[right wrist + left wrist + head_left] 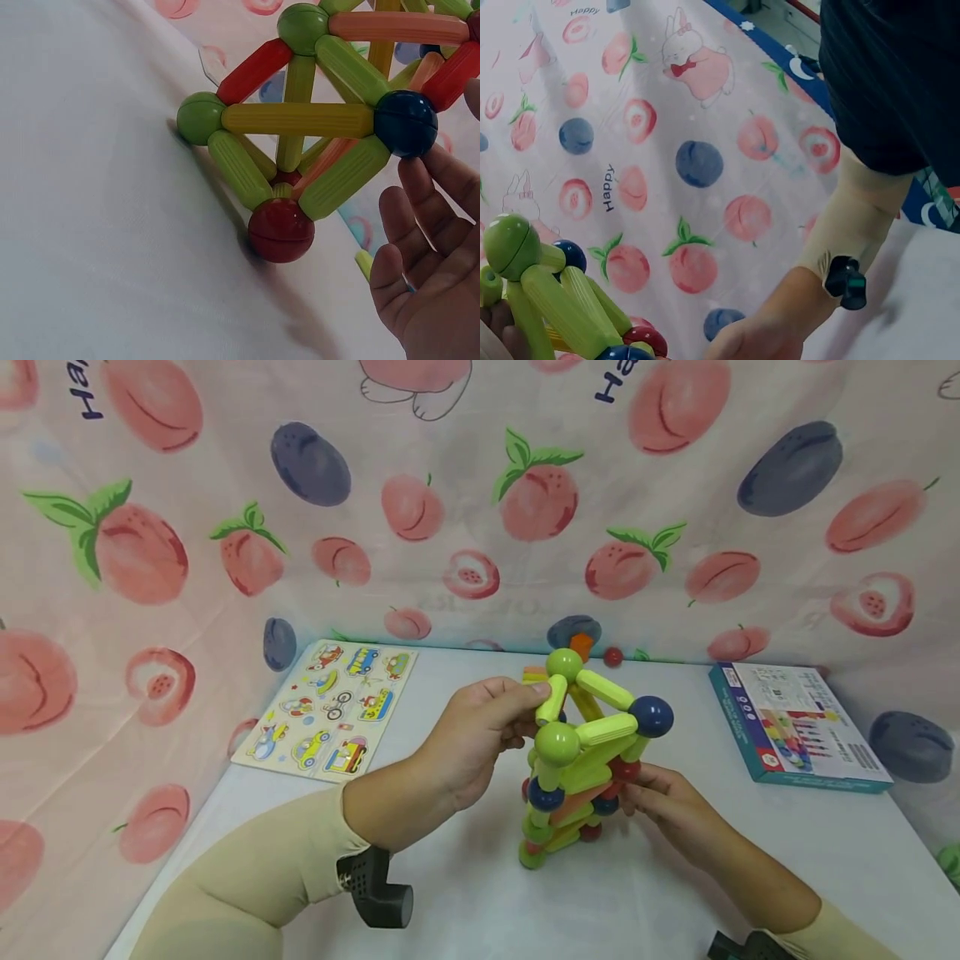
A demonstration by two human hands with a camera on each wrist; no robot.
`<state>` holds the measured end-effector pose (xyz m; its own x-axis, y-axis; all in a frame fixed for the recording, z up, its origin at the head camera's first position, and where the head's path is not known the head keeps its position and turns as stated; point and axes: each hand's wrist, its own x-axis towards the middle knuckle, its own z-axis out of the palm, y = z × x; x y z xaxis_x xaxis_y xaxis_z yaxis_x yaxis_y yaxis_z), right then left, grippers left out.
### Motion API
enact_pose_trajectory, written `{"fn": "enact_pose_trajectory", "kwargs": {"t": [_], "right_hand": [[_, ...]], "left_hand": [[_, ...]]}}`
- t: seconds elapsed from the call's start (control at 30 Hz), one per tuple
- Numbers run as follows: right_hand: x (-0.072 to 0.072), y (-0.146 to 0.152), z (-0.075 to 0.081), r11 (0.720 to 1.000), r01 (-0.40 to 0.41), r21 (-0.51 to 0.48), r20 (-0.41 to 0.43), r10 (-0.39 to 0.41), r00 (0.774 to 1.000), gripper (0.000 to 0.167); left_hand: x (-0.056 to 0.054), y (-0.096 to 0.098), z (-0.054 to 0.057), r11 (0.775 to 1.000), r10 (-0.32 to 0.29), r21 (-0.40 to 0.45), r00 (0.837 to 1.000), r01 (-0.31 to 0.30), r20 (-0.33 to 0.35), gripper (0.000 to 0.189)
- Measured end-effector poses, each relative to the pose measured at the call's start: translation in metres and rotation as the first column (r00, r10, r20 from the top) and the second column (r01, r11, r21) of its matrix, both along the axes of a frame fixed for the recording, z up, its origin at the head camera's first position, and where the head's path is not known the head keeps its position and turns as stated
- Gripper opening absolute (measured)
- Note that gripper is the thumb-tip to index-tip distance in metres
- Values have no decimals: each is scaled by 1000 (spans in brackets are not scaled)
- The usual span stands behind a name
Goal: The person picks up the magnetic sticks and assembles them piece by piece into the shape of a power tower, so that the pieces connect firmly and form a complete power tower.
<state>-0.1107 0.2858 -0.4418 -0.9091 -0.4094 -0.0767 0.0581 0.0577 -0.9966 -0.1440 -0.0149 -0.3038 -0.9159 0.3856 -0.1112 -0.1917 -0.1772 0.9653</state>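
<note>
A tower of magnetic rods and balls [585, 768], mostly yellow-green with red and orange rods, leans over the table in the head view. My left hand [480, 735] pinches a short yellow-green rod [552, 699] near its top, between two green balls. At the lower right side, my right hand [667, 806] holds the tower by thumb and fingertips. In the right wrist view those fingers [439, 217] meet a blue ball [406, 124] and the thumb lies by a red rod. A red ball [281, 230] forms the near bottom corner, its shadow on the table.
A vehicle picture puzzle board [330, 710] lies at the back left of the white table [465, 868]. At the right lies a teal-edged box [802, 727]. Behind the tower are a loose red ball [613, 657] and an orange piece [581, 646]. A fruit-print curtain [480, 510] hangs behind.
</note>
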Motion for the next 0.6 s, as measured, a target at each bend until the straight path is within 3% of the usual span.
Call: {"fn": "enact_pose_trajectory", "kwargs": {"t": [0.4, 0.53, 0.6], "right_hand": [[0, -3, -2, 1000, 8, 13, -42, -8, 999, 42], [2, -5, 1, 995, 79, 57, -100, -73, 992, 39], [2, -7, 7, 990, 137, 35, -174, -129, 976, 42]], "left_hand": [[-1, -2, 3, 997, -70, -16, 995, 69, -77, 27], [-3, -2, 1, 997, -76, -3, 992, 76, -100, 25], [-4, -2, 0, 997, -77, 1, 991, 78, -106, 24]]}}
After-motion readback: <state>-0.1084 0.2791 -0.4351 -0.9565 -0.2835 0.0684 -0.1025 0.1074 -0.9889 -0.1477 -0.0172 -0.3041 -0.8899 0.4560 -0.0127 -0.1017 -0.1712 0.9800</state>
